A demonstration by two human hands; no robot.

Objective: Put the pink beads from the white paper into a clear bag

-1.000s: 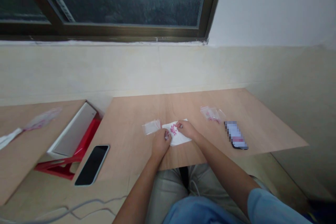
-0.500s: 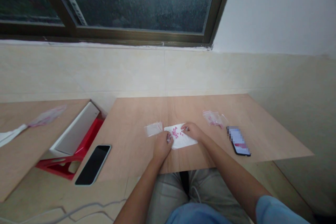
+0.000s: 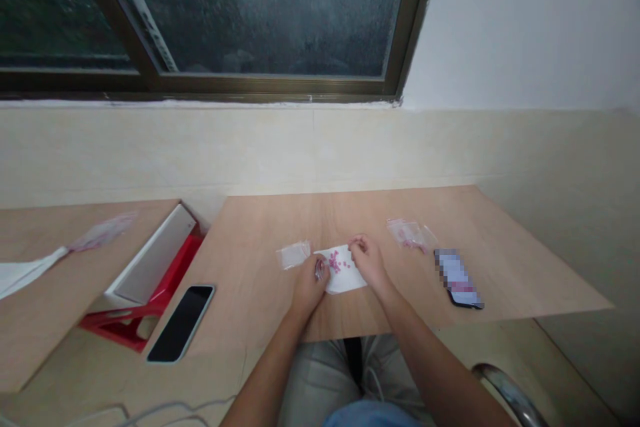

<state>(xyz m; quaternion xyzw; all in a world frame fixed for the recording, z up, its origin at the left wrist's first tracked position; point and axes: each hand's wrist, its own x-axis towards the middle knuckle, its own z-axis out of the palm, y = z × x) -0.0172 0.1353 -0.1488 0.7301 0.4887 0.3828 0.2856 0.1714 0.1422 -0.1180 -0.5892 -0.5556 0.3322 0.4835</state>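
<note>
Several small pink pieces (image 3: pixel 336 261) lie on a white sheet of paper (image 3: pixel 347 283) on the wooden table. My left hand (image 3: pixel 307 283) is closed at the sheet's left edge, around a small shiny, clear-looking thing (image 3: pixel 319 270) whose kind is unclear. Over the right side of the paper, my right hand (image 3: pixel 369 261) is closed with thumb and fingertips pinched together. Whatever sits between those fingertips is too small to make out. Just left of the paper are small clear plastic bags (image 3: pixel 293 255).
Clear bags with pink pieces (image 3: pixel 411 235) lie back right, beside a lit phone (image 3: pixel 459 279). A dark-screened phone (image 3: pixel 181 324) rests at the table's left edge. Farther left are a red plastic stool (image 3: pixel 117 327), a white box (image 3: pixel 150 260) and a second wooden board (image 3: pixel 40 320).
My right hand has turned more upright over the paper, its fingertips lifted slightly to the right. My left hand keeps its grip. The view has tilted up a little.
</note>
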